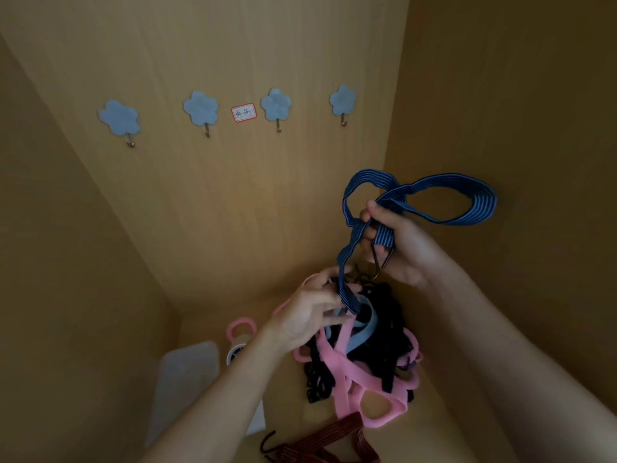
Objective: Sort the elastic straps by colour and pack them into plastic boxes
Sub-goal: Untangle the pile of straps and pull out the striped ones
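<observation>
Straps of pink, black and pale blue elastic lie in a tangled heap [354, 372] on the wooden cupboard floor [434, 422]. Above the heap, the right hand [400, 242] has its fingers curled round a dark blue striped elastic strap [480, 198]. The strap loops up and to the right, and its metal hook [380, 259] hangs below the palm. The left hand [310, 312] pinches the strap's lower end just over the heap. A dark red striped strap with a black hook [320, 442] lies nearest the camera. A translucent plastic box [187, 372] sits to the left, beside a pink-handled white round object [238, 332]. Four blue flower-shaped wall hooks [200, 108] and a red-bordered label [243, 112] are on the back panel.
</observation>
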Motion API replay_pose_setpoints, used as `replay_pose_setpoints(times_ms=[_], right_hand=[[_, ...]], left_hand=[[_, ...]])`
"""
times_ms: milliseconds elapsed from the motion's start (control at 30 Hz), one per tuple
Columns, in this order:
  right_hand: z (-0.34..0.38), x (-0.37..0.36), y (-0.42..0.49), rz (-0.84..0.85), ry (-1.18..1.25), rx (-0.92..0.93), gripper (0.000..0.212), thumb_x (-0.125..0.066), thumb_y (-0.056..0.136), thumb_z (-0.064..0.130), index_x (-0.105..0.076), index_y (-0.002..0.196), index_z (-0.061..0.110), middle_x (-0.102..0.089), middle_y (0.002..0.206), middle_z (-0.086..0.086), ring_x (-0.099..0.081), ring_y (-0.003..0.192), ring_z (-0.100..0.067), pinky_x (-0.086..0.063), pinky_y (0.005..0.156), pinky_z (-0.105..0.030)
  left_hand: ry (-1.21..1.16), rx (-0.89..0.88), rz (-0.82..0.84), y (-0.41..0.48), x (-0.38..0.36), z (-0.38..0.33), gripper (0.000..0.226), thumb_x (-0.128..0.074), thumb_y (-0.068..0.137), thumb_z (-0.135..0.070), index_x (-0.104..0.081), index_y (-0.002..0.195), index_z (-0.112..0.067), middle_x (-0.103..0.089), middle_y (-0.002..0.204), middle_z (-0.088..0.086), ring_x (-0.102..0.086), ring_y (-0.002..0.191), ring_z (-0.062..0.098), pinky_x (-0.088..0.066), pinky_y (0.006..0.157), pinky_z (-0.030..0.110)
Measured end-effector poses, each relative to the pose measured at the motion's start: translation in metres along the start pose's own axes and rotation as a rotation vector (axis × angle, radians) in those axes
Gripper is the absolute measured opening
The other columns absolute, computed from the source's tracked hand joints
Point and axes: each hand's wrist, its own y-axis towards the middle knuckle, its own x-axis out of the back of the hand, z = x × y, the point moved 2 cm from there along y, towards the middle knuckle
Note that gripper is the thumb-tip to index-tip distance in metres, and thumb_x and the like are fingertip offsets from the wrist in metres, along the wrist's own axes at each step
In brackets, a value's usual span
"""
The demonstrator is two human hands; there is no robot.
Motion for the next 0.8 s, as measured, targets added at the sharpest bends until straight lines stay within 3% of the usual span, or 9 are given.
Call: replay_pose_setpoints(times_ms=[100,167,267,367,433,567,667,733,800], right_hand=[[-0.014,-0.001,-0.002,-0.059,-0.224,0.051,0.027,-0.063,0.096,0.034,-0.058,0.083,0.011,-0.047,0.067,-0.002,-0.045,0.050,-0.011,-0.037,0.041,-0.018],[-0.024,-0.001,-0.009,-0.106,-0.652,0.183,0.032,-0.062,0.100,0.027,-0.056,0.082,0.001,-0.049,0.070,-0.009,-0.047,0.060,-0.020,-0.040,0.052,-0.029],[-0.046,-0.010,-0.028,0.044,-1.101,0.331,0.025,-0.055,0.100,0.015,-0.057,0.078,0.003,-0.057,0.068,-0.010,-0.051,0.061,-0.022,-0.043,0.059,-0.044],[-0.080,-0.025,-0.046,0.182,-1.402,0.314,0.010,-0.055,0.095,0.018,-0.057,0.090,0.026,-0.063,0.087,0.003,-0.061,0.078,-0.020,-0.051,0.065,-0.045],[-0.106,-0.035,-0.052,0.235,-1.561,0.276,0.012,-0.054,0.091,0.021,-0.056,0.102,0.025,-0.062,0.100,0.002,-0.062,0.088,-0.024,-0.054,0.068,-0.047],[-0.135,-0.050,-0.065,0.434,-1.562,0.043,0.014,-0.061,0.088,0.023,-0.050,0.080,0.027,-0.055,0.081,0.004,-0.057,0.072,-0.015,-0.053,0.059,-0.036],[-0.141,-0.053,-0.088,0.559,-1.468,-0.100,0.025,-0.066,0.081,0.014,-0.051,0.071,0.031,-0.057,0.072,0.009,-0.057,0.069,-0.005,-0.050,0.059,-0.022],[-0.150,-0.051,-0.107,0.578,-1.307,-0.184,0.012,-0.069,0.079,0.015,-0.066,0.079,0.027,-0.069,0.076,0.008,-0.064,0.076,0.000,-0.054,0.068,-0.018],[-0.153,-0.051,-0.124,0.565,-1.113,-0.273,0.020,-0.074,0.079,0.018,-0.070,0.096,0.028,-0.074,0.093,0.012,-0.067,0.090,0.003,-0.055,0.083,-0.020]], left_hand=[[-0.208,0.075,0.136,-0.015,-0.011,-0.002,0.053,-0.058,0.087,-0.024,-0.053,0.136,-0.003,-0.054,0.129,0.029,-0.055,0.119,0.046,-0.042,0.107,0.061],[-0.381,0.107,0.206,-0.026,-0.008,0.006,0.073,-0.057,0.093,-0.051,-0.046,0.145,-0.001,-0.050,0.136,0.029,-0.050,0.126,0.046,-0.037,0.110,0.062],[-0.588,0.089,0.280,-0.043,0.004,0.020,0.104,-0.059,0.079,-0.079,-0.038,0.153,-0.009,-0.041,0.152,0.026,-0.037,0.141,0.049,-0.027,0.114,0.070],[-0.610,0.086,0.265,-0.063,0.009,0.032,0.114,-0.071,0.064,-0.082,-0.042,0.152,-0.017,-0.040,0.156,0.022,-0.036,0.142,0.050,-0.023,0.113,0.073],[-0.532,0.105,0.187,-0.077,0.007,0.039,0.107,-0.078,0.067,-0.072,-0.043,0.151,-0.017,-0.042,0.153,0.023,-0.042,0.137,0.050,-0.033,0.108,0.071],[-0.197,0.173,-0.031,-0.105,-0.005,0.049,0.069,-0.088,0.072,-0.018,-0.054,0.133,-0.022,-0.063,0.133,0.018,-0.065,0.114,0.041,-0.060,0.075,0.052],[-0.084,0.218,-0.058,-0.127,-0.005,0.064,0.076,-0.082,0.075,-0.007,-0.044,0.136,-0.030,-0.067,0.125,0.011,-0.069,0.101,0.033,-0.059,0.057,0.037],[-0.034,0.186,0.014,-0.143,-0.001,0.075,0.081,-0.080,0.080,-0.003,-0.036,0.142,-0.030,-0.069,0.117,0.017,-0.068,0.092,0.040,-0.057,0.057,0.036],[0.005,0.180,-0.031,-0.155,0.002,0.078,0.074,-0.075,0.083,0.005,-0.041,0.140,-0.025,-0.069,0.114,0.019,-0.066,0.092,0.046,-0.057,0.072,0.039]])
